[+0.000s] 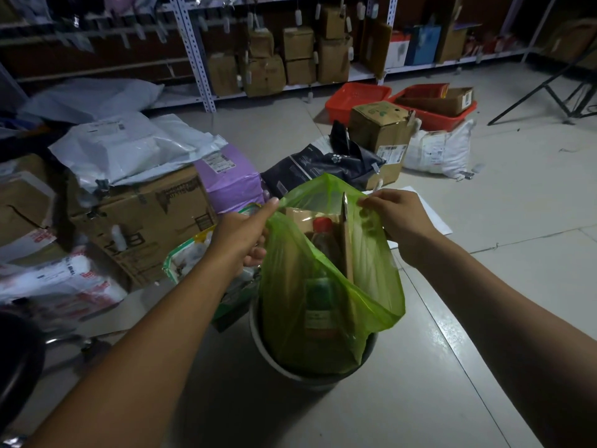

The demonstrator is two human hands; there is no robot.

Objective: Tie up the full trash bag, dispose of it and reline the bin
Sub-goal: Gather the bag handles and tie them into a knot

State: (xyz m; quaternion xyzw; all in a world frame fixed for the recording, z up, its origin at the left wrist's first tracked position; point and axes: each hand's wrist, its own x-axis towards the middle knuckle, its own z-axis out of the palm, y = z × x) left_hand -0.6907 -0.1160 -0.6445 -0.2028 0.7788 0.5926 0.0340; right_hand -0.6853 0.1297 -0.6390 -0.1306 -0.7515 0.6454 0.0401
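Two hands hold a green trash bag standing in the bin at six o'clock. The left hand grips its rim at nine o'clock; the right hand pinches the rim at three o'clock.

The bin stands on open floor — bare tile lies to its right and on the near side, so a hand can pass freely there. The left is crowded: a green-edged packet leans just beside the bin, with a big carton and parcels behind it. Beyond the bag, a purple parcel and a dark pouch block the far side — past them, a box and red baskets.
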